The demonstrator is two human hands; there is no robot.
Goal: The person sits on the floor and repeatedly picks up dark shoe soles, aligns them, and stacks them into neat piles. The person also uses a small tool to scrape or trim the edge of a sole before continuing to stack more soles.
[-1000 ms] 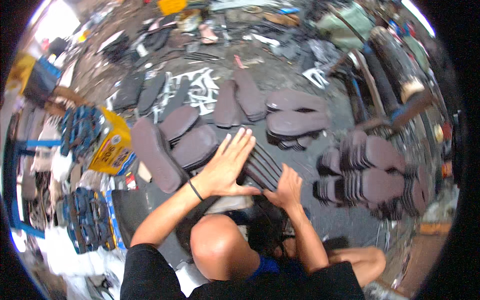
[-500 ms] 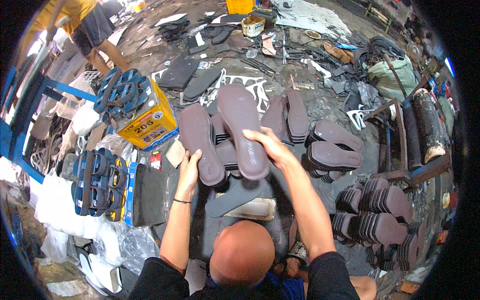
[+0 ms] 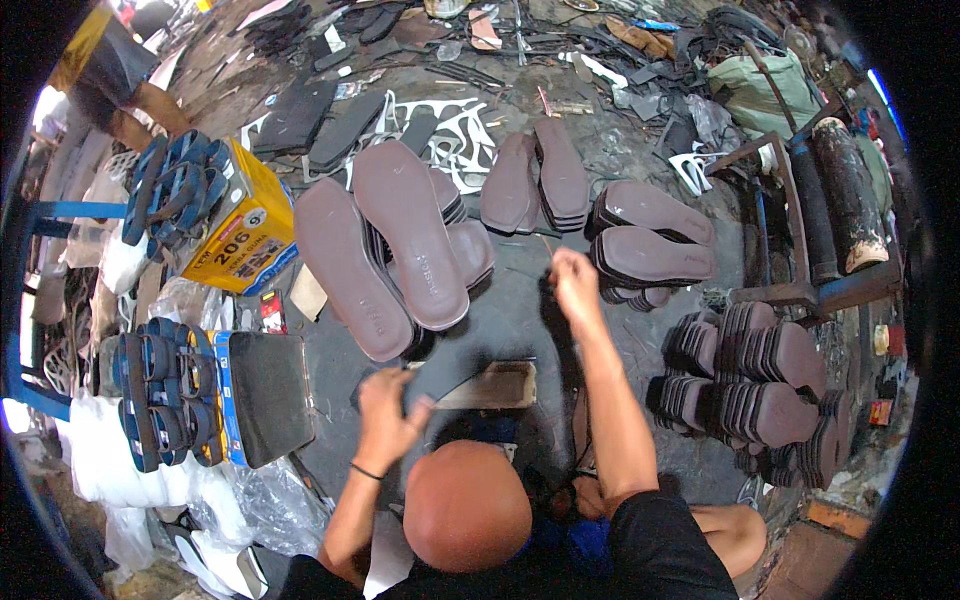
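Observation:
My left hand (image 3: 388, 408), slightly blurred, is closed at the near end of a dark grey flat sole (image 3: 450, 368). The sole slants over a shallow pale tray (image 3: 495, 387). Farther right, my right hand (image 3: 575, 285) is raised with its fingers pinched together. A thin line shows just beyond the fingertips, too fine to name. Two long brown soles, a left one (image 3: 345, 265) and a right one (image 3: 410, 230), lie side by side on stacked soles beyond my left hand. More brown soles stand in a far stack (image 3: 560, 180) and a right stack (image 3: 655, 253).
Several piles of brown soles (image 3: 770, 410) stand at the right. Left are a yellow box (image 3: 240, 230) with blue strapped sandals (image 3: 175, 190) on it and a second sandal group (image 3: 165, 395). White cut-out scraps (image 3: 460, 135) lie beyond. A metal frame (image 3: 790, 220) stands right; a person's legs (image 3: 125, 95) show far left.
Both hands have let go of the two brown soles, now resting on the stack. My left hand has come back to the grey sole; my right has moved right and closed.

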